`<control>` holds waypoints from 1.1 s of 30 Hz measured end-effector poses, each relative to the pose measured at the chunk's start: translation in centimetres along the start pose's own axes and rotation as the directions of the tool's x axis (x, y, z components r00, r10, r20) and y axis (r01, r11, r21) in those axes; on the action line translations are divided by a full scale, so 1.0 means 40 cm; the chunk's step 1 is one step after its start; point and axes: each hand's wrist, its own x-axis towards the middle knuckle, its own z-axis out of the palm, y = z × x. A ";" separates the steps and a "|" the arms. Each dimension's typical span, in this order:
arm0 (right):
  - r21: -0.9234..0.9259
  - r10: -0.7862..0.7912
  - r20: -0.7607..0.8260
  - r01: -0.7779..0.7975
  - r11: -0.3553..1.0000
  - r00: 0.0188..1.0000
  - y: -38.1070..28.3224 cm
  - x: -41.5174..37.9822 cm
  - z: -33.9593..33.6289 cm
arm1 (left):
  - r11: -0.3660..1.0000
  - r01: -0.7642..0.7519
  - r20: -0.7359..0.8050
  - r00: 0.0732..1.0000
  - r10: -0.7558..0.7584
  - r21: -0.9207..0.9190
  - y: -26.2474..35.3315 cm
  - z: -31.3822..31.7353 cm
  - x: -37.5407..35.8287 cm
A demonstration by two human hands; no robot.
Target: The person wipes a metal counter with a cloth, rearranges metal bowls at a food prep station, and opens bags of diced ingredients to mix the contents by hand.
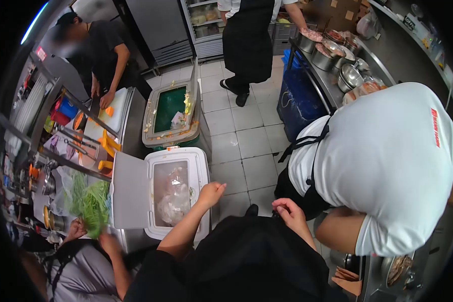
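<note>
My left hand is in front of my body with its fingers curled closed, and nothing shows in it. It hovers by the right rim of a white bin whose lid is swung back to the left. Inside that bin lie crumpled clear plastic bags. To the right, my right hand hangs near my black apron, fingers loosely bent and apart, with no held thing visible. Close by is a person in a white shirt, bending over.
A second bin with green lining stands beyond the white one. At left, one person handles leafy greens; another works at a cutting board. Metal bowls crowd the right counter above a blue tub. Another person stands on the tiled floor.
</note>
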 end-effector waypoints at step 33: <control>0.208 0.639 -0.339 -0.607 0.767 0.691 0.554 1.405 -0.356 | 0.895 -0.138 -0.367 0.930 -0.031 -0.425 0.094 -0.894 1.655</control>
